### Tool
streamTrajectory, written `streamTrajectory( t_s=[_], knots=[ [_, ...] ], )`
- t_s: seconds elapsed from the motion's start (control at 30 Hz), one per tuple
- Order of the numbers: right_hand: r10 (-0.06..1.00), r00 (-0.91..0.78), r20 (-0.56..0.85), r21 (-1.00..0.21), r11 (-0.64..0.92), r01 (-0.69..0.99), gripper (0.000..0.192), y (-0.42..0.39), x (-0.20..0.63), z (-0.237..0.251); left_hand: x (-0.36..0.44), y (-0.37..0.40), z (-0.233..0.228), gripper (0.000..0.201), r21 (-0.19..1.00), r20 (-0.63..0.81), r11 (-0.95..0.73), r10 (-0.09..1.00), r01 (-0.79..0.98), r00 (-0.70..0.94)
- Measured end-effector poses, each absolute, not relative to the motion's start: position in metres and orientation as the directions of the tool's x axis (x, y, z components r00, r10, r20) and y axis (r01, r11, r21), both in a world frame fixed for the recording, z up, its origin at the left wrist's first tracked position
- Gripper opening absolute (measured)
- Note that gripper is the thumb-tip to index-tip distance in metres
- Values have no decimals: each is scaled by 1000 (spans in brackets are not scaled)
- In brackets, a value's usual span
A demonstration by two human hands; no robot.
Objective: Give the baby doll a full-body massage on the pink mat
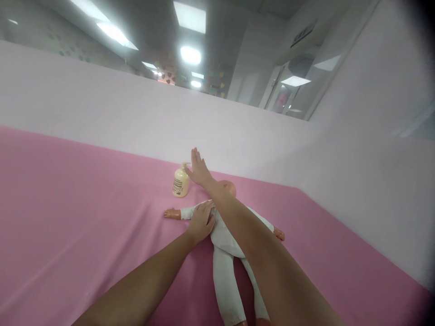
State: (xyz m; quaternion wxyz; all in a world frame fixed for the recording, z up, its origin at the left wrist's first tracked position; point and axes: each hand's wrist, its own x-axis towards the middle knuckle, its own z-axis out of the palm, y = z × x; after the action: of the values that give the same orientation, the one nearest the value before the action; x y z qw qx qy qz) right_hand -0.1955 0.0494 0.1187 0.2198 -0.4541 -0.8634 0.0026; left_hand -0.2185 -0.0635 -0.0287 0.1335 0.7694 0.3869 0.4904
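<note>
A baby doll [226, 244] in a white suit lies on its back on the pink surface, arms stretched out to the sides. My left hand [201, 222] rests flat on the doll's shoulder and upper chest at the left, fingers extended. Raised above and beyond the doll's head, my right hand [199, 168] is stretched out with its fingers straight. Its thumb side is close to the nozzle of a cream-coloured pump bottle [180, 183]; whether they touch I cannot tell. My right forearm crosses over the doll and hides part of its head and torso.
The pink padded surface [74, 203] stretches out around the doll. Behind it runs a white wall [102, 108], with another white wall [370, 181] at the right. Above the back wall, a glass pane [217, 50] shows ceiling lights and a doorway.
</note>
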Motion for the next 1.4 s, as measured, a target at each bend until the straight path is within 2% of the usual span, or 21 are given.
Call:
streamTrajectory(
  t_s=[0.13,0.2,0.3,0.37,0.43,0.5,0.63,0.73,0.83,0.93,1.07,1.27,1.33,1.4],
  knots=[
    [831,-521,195,-250,556,793,76,51,-206,117,-220,-66,-23,38,634,625,-650,750,419,218],
    [831,-517,204,-289,556,779,77,46,-204,112,-222,-66,-20,36,690,621,-649,758,320,197],
    [822,-518,237,-377,569,731,78,27,-192,98,-221,-62,-20,42,794,606,-608,792,3,76],
    [827,-518,216,-448,556,700,78,9,-179,86,-215,-58,-23,47,814,550,-534,835,-231,9],
    [843,-495,211,-496,528,689,75,-10,-165,76,-205,-58,-26,51,800,502,-447,864,-402,40],
    [858,-455,238,-551,505,665,70,-27,-149,71,-194,-64,-26,53,793,479,-384,873,-473,94],
    [859,-408,308,-630,506,589,67,-61,-113,74,-183,-90,-11,55,862,481,-415,850,-290,216],
    [776,-522,355,-485,630,606,61,-81,-82,72,-185,-104,3,53,877,474,-470,810,-102,345],
    [727,-626,284,-323,687,651,58,-91,-51,57,-186,-104,5,42,786,501,-606,743,126,444],
    [778,-602,181,-292,627,722,57,-88,-26,38,-185,-93,-10,42,639,527,-706,692,306,494],
    [860,-491,140,-284,510,812,63,-83,-6,25,-185,-80,-37,47,572,503,-688,724,446,472],
    [981,-192,22,-253,191,948,76,-111,-9,28,-184,-77,-52,57,605,442,-608,793,513,419],
    [982,-184,-38,-237,170,957,76,-122,-13,32,-184,-76,-53,60,633,422,-567,824,527,379],
    [949,-294,-117,-264,256,930,78,-128,-15,37,-184,-76,-56,62,650,414,-548,836,526,359]
  ],
)
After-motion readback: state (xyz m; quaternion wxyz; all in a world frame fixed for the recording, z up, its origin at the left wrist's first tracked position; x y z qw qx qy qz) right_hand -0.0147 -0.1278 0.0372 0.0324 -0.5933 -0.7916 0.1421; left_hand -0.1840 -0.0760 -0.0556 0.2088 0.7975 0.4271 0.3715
